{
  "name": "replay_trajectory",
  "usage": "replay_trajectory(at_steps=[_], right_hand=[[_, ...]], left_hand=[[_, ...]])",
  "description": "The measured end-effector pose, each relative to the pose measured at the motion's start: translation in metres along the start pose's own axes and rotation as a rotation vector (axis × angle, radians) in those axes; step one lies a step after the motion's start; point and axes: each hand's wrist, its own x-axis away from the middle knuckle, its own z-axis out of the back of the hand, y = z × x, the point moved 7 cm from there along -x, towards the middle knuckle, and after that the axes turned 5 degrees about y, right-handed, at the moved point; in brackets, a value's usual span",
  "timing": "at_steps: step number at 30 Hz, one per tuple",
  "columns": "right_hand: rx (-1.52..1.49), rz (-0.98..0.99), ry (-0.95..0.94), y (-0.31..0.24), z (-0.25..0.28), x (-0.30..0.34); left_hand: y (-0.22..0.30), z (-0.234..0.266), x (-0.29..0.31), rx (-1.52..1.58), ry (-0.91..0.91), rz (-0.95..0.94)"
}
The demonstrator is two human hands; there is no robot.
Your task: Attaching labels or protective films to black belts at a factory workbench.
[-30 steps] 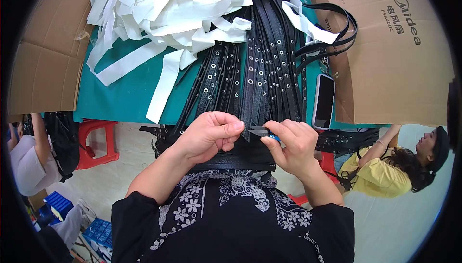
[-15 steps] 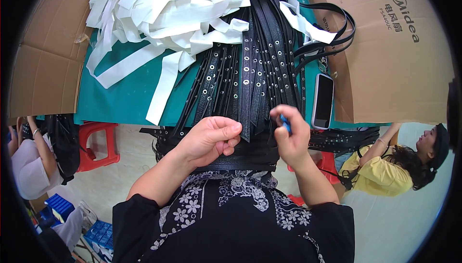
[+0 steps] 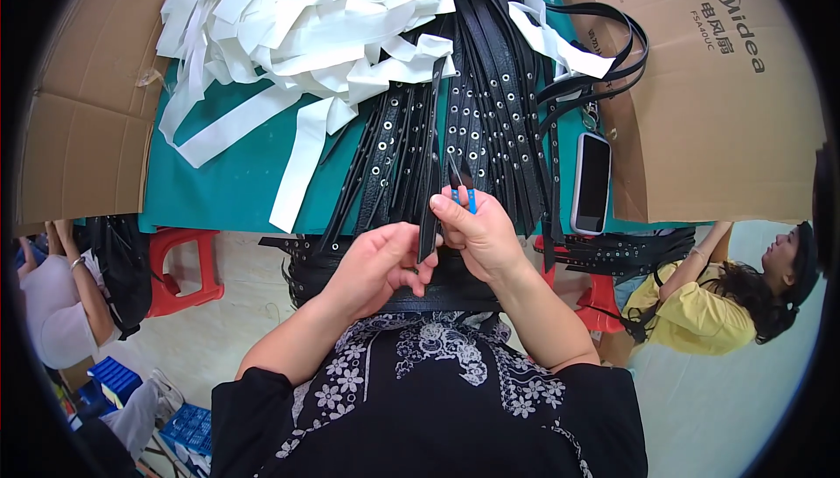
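In my right hand [image 3: 479, 233] is a small pair of thread snips [image 3: 472, 202] with blue handles, its thin metal blades pointing away from me. The right thumb also rests against a narrow black strap [image 3: 432, 176], turned on edge. My left hand [image 3: 381, 270] has its curled fingers around the near end of that strap, close to the right hand. Beyond both hands lies a bundle of black straps [image 3: 490, 111] with rows of silver eyelets, fanned over the table's near edge.
White fabric strips [image 3: 306, 14] are heaped on the green table [image 3: 210, 194]. A phone [image 3: 591, 182] lies right of the straps. Cardboard boxes [image 3: 700, 128] flank both sides. More black straps [image 3: 394, 296] lie across my lap. Another person [image 3: 700, 303] sits at the right, others at the left.
My right hand has moved left and turned, bringing the snips into plain view. One strap is now lifted on edge between my hands; the left hand has shifted slightly.
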Motion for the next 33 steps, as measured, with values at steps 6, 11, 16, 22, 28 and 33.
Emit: replay_trajectory(at_steps=[6,11,16,22,28,33], right_hand=[[0.379,0.265,0.087,-0.02,0.004,0.005],[1.015,1.127,0.198,-0.069,0.003,0.046],[1.44,1.242,0.08,-0.074,-0.018,0.065],[1.458,1.287,0.04,-0.079,-0.023,0.065],[1.493,1.32,0.031,-0.079,-0.027,0.067],[1.491,1.328,0.025,-0.079,-0.027,0.064]], left_hand=[[0.017,0.007,0.01,-0.275,0.164,-0.325],[0.021,0.007,0.009,-0.226,0.163,-0.372],[0.029,-0.008,0.012,-0.308,0.17,-0.383],[0.038,-0.021,0.012,-0.463,0.173,-0.355],[0.038,-0.021,0.011,-0.393,0.154,-0.306],[0.037,-0.019,0.009,-0.369,0.145,-0.263]])
